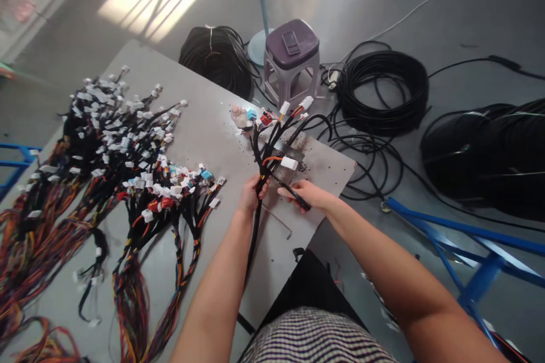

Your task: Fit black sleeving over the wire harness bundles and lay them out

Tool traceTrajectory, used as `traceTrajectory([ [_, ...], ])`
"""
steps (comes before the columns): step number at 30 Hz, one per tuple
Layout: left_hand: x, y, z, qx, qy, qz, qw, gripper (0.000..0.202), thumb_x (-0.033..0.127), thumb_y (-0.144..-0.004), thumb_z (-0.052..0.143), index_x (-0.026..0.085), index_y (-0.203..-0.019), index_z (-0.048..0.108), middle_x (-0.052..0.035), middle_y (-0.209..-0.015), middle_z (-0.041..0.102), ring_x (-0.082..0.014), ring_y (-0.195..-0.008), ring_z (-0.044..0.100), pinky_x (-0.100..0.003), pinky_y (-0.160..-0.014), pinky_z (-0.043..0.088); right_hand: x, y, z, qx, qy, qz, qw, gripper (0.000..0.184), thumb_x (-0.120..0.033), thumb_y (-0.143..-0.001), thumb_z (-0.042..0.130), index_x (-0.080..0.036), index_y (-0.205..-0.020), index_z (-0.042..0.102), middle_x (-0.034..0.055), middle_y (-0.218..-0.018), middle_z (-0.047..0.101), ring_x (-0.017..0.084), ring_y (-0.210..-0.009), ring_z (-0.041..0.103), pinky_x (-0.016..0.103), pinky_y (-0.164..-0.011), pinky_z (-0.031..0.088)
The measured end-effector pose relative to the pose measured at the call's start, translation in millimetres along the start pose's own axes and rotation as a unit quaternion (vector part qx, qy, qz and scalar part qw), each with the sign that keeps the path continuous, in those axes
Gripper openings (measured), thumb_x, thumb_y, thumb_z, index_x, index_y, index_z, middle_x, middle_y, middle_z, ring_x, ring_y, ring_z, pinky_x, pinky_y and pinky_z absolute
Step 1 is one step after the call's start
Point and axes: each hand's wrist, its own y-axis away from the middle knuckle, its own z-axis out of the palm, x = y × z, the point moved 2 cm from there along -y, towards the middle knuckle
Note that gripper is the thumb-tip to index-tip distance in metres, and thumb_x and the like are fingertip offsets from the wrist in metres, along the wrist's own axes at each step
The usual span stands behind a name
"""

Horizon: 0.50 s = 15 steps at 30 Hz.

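My left hand (254, 194) is closed around the black-wrapped trunk of a wire harness (264, 163) near the table's corner. Above that grip the harness fans out into several black branches. Their ends carry white connectors (289, 164), a red connector (266, 118) and a blue one. An orange wire runs to the nearest white connector. To the right, my right hand (303, 195) is closed on a black cable branch (301, 199) that slants down from the harness. Behind the branches, a metal piece (292, 152) on the table is partly hidden.
Large bundles of harnesses with white connectors (128, 119) cover the table's left side. A thin metal rod (279, 222) lies near my hands. Beyond the table (221, 227) are a purple-topped stool (293, 45) with a phone, black cable coils (383, 91) and a blue frame (477, 238).
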Motion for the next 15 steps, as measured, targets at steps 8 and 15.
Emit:
traceTrajectory([
  [8,17,20,0.5,-0.040,-0.093,0.037,0.994,0.053,0.060,-0.067,0.073,0.010,-0.081,0.067,-0.0035,-0.065,0.062,-0.0045,-0.043,0.035,-0.022,-0.041,0.020,30,23,-15,0.112,0.359,0.011,0.926,0.040,-0.044,-0.076,0.070,-0.016,-0.053,0.052,0.0072,-0.056,0.055,0.018,-0.057,0.054,0.027,-0.053,0.037],
  [15,16,87,52.9,-0.108,-0.247,0.175,0.947,0.041,0.048,-0.085,0.060,0.015,-0.105,0.071,-0.0068,-0.088,0.070,-0.0143,-0.069,0.056,-0.024,-0.065,0.044,17,75,29,0.236,0.120,-0.264,0.927,0.054,-0.064,-0.088,0.045,-0.018,-0.110,0.064,0.0121,-0.112,0.064,0.025,-0.102,0.059,0.034,-0.083,0.048],
])
